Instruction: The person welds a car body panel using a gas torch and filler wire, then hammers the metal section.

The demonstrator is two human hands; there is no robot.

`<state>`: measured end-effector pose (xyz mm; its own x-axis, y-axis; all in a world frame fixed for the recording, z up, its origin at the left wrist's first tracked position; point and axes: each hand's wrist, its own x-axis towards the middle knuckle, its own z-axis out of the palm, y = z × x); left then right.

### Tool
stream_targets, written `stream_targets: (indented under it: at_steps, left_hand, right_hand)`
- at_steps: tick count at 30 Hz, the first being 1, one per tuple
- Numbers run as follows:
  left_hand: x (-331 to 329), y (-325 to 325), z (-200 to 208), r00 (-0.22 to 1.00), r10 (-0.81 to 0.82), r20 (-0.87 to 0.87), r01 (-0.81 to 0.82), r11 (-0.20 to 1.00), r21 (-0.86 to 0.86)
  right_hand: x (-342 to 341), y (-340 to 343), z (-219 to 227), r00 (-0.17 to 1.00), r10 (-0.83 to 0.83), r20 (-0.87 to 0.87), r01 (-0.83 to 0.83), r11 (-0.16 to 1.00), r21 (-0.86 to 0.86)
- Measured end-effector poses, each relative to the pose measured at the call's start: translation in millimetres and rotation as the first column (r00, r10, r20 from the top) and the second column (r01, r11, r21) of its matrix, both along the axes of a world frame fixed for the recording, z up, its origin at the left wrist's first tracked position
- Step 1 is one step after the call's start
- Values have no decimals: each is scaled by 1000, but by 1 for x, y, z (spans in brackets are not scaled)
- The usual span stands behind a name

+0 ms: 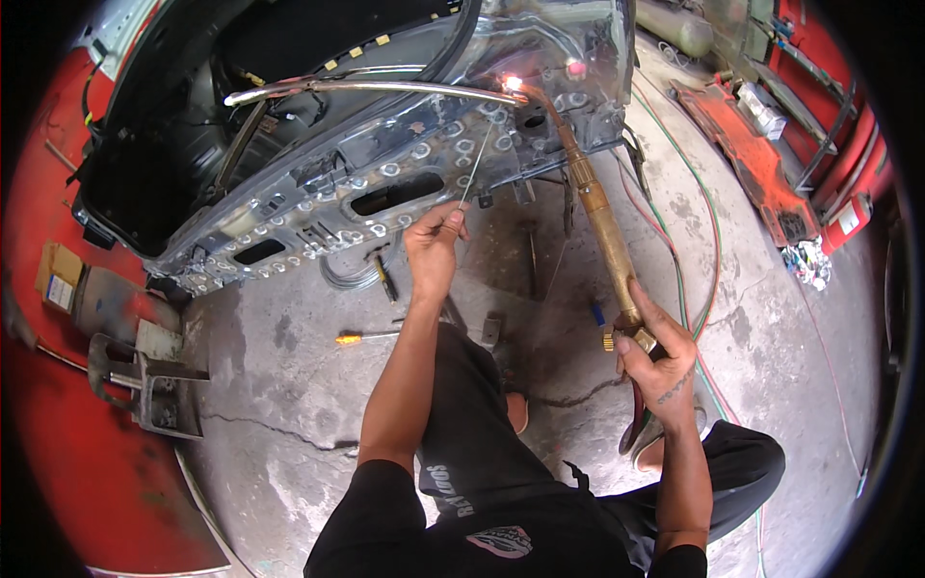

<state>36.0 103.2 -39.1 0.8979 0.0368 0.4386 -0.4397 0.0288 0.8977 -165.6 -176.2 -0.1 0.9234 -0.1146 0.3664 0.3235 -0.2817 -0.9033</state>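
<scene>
My right hand (665, 352) is closed around the lower end of a long brass gas torch (605, 231), near its valve knob. The torch's bent tip points at a bright glowing spot (513, 84) on the grey metal car body panel (424, 159). A second pinkish-red patch (576, 68) shows on the metal to its right. Pinched in my left hand (434, 249) is a thin filler rod (479, 159), slanting up toward the panel just below the glow. Several round weld-like marks dot the panel around its oval holes.
Red and green hoses (715, 241) run along the concrete floor on the right. Below the panel lie a coil of wire (349, 275) and an orange-handled screwdriver (352, 339). A red-orange metal piece (747, 159) lies at right, and a metal bracket (159, 385) stands left.
</scene>
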Motion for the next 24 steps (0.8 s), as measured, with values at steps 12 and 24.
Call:
stream_targets:
  at_steps: [12, 24]
  left_hand:
    - [1, 2, 2, 1000, -6, -1, 6, 1000, -6]
    - [4, 4, 1, 1000, -5, 6, 5, 1000, -4]
  right_hand:
    - [0, -1, 1, 1000, 2, 14, -2, 1000, -25]
    - [0, 0, 4, 1000, 2, 4, -1, 1000, -21]
